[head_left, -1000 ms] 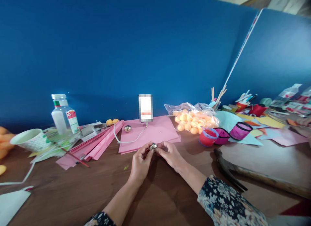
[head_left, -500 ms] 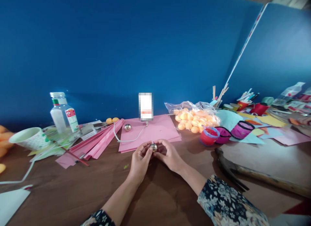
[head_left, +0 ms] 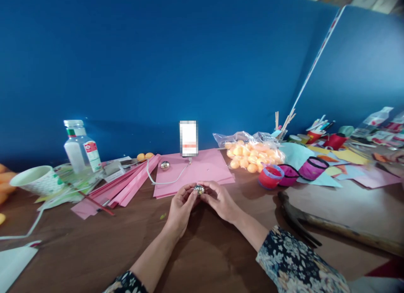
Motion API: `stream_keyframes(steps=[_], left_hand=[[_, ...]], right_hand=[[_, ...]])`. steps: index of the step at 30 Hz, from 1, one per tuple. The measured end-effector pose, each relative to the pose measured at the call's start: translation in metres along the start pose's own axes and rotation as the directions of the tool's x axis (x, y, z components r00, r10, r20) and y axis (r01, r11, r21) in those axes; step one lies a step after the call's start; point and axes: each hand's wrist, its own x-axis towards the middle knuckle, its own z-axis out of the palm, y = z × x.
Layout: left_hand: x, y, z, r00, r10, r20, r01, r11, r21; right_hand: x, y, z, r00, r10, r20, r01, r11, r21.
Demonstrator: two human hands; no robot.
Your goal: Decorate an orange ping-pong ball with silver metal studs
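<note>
My left hand (head_left: 180, 207) and my right hand (head_left: 220, 199) meet over the brown table (head_left: 94, 242), fingers pinched together on a small shiny silver ball (head_left: 198, 189). The ball sits between the fingertips of both hands, just in front of a stack of pink paper (head_left: 202, 171). A second silver ball (head_left: 164, 165) lies on the pink paper further back, beside a white cable (head_left: 167, 181) that runs up to a phone (head_left: 188, 138) propped against the blue wall.
A clear bag of orange balls (head_left: 252, 154) lies right of the pink paper, with red and magenta cups (head_left: 290, 173) beside it. At left stand a plastic bottle (head_left: 80, 148), a paper cup (head_left: 38, 180) and pink strips (head_left: 120, 188). A dark wooden piece (head_left: 315, 223) lies at right.
Both hands stay on the silver ball and shift only slightly, with small finger movements around it. Nothing else on the table has moved.
</note>
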Motion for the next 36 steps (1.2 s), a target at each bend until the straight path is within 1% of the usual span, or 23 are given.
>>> stream_keyframes(steps=[3,5,7,10,15,20,23,25,27,29,31,32,34,35,36], left_hand=[[0.0,-0.001,0.0,1.0,0.001,-0.008,0.0,1.0,0.021],[-0.001,-0.001,0.0,1.0,0.009,0.006,-0.009,0.999,0.048],[-0.001,-0.001,0.0,0.999,0.024,0.028,-0.026,0.997,0.077],[-0.002,0.0,0.001,0.998,0.036,0.046,-0.042,0.992,0.118],[-0.002,0.0,0.001,0.995,0.07,0.07,-0.081,0.982,0.17],[-0.001,-0.001,0.0,0.995,0.062,0.078,-0.074,0.984,0.161],[0.0,-0.005,-0.002,0.993,0.09,0.07,-0.103,0.973,0.208],[0.002,-0.007,-0.003,0.993,0.105,0.058,-0.116,0.96,0.253],[0.003,-0.008,-0.004,0.993,0.107,0.051,-0.117,0.957,0.265],[0.004,-0.009,-0.004,0.994,0.096,0.043,-0.104,0.967,0.231],[0.005,-0.008,-0.004,0.997,0.079,0.021,-0.081,0.986,0.147],[0.006,-0.008,-0.003,0.997,0.073,0.004,-0.073,0.993,0.095],[0.007,-0.007,-0.003,0.998,0.06,-0.035,-0.06,0.998,0.002],[0.007,-0.006,-0.003,0.997,0.053,-0.049,-0.054,0.998,-0.029],[0.007,-0.006,-0.003,0.997,0.044,-0.056,-0.047,0.998,-0.05]], right_hand=[[0.0,-0.001,0.002,0.995,0.094,0.023,-0.096,0.986,0.134],[0.0,-0.001,0.002,0.982,0.18,0.052,-0.187,0.949,0.253],[0.0,-0.002,0.003,0.97,0.236,0.056,-0.241,0.913,0.33],[0.0,-0.003,0.003,0.964,0.264,0.033,-0.257,0.891,0.374],[0.0,-0.005,0.005,0.968,0.251,0.016,-0.239,0.898,0.369],[0.0,-0.006,0.004,0.962,0.27,0.035,-0.263,0.889,0.375],[0.001,-0.006,0.004,0.967,0.253,0.039,-0.249,0.897,0.364],[0.001,-0.004,0.005,0.971,0.236,0.027,-0.231,0.911,0.341],[0.0,-0.002,0.006,0.974,0.227,0.011,-0.219,0.926,0.309],[0.0,0.0,0.007,0.975,0.22,0.016,-0.215,0.938,0.273],[0.001,0.002,0.004,0.98,0.201,0.011,-0.199,0.956,0.217],[0.003,0.004,0.001,0.983,0.181,-0.017,-0.176,0.971,0.16],[0.011,0.006,-0.009,0.986,0.119,-0.12,-0.123,0.992,-0.031],[0.017,0.007,-0.015,0.982,0.081,-0.173,-0.109,0.98,-0.164],[0.025,0.008,-0.021,0.976,0.054,-0.21,-0.119,0.943,-0.311]])
